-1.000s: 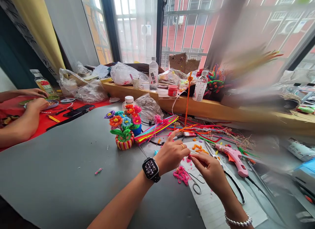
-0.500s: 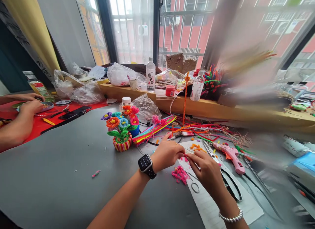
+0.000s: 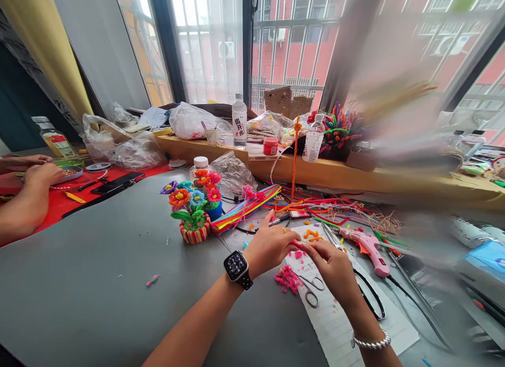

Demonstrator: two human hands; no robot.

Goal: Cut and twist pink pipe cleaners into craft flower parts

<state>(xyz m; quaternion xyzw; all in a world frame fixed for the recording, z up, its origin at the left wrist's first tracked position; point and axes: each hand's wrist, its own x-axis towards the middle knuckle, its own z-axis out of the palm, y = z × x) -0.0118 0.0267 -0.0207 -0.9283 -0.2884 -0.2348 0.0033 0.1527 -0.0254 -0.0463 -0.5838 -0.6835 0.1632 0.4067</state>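
Over the lined paper (image 3: 343, 327), my left hand (image 3: 271, 246), with a watch on its wrist, pinches a small pink piece of pipe cleaner (image 3: 299, 245). My right hand (image 3: 335, 269) meets it from the other side, thumb and fingertips closed on the same piece. Fingers cover most of it. Below the hands lie small scissors (image 3: 311, 299) and a heap of pink fuzzy clippings (image 3: 287, 279). Large black-handled scissors (image 3: 379, 309) rest on the paper, partly behind my right forearm. Orange fuzzy bits (image 3: 313, 234) lie just beyond my fingers.
A pink glue gun (image 3: 371, 247) lies to the right, its cord trailing forward. Potted pipe-cleaner flowers (image 3: 195, 228) and a bundle of coloured pipe cleaners (image 3: 246, 209) stand and lie ahead. Bottles (image 3: 239, 122) line the ledge. At far left another person's hands (image 3: 39, 177) work over a red cloth.
My right hand has shifted slightly, and more of the small scissors shows under it. Both hands still pinch the pink piece. The other person's hands have moved a little.
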